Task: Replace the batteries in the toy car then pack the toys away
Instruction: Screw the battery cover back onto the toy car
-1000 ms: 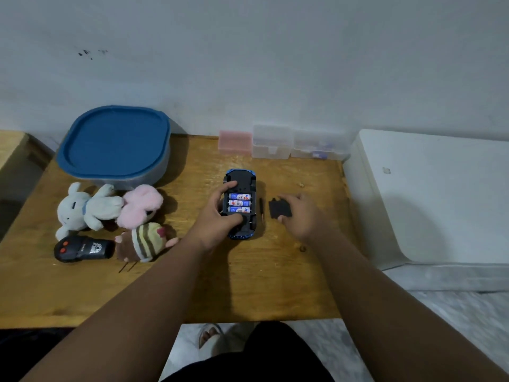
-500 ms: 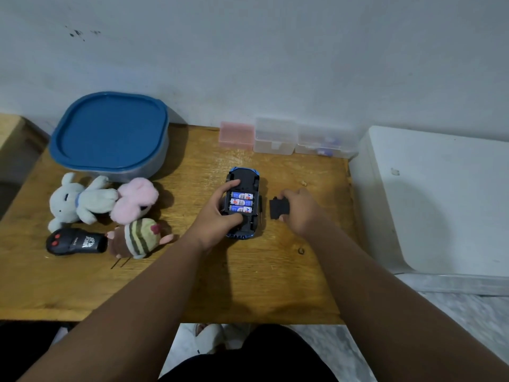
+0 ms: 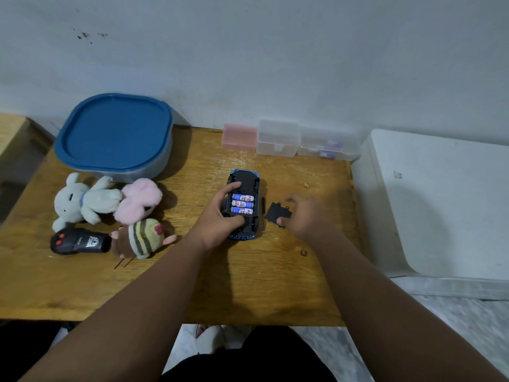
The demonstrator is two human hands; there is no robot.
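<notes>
The upside-down blue toy car (image 3: 243, 205) lies on the wooden bench (image 3: 192, 285), three batteries (image 3: 242, 204) showing. The left hand (image 3: 220, 219) grips it. The right hand (image 3: 305, 216) pinches the flat black battery cover (image 3: 276, 213) just beside the car.

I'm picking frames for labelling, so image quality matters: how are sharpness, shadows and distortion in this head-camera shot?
Head view: the toy car and its batteries are fairly sharp, labels partly readable; the right hand is motion-blurred; soft shadows fall right of the blue-lidded container and plush toys; wide-angle bending shows along the table edges.
</notes>
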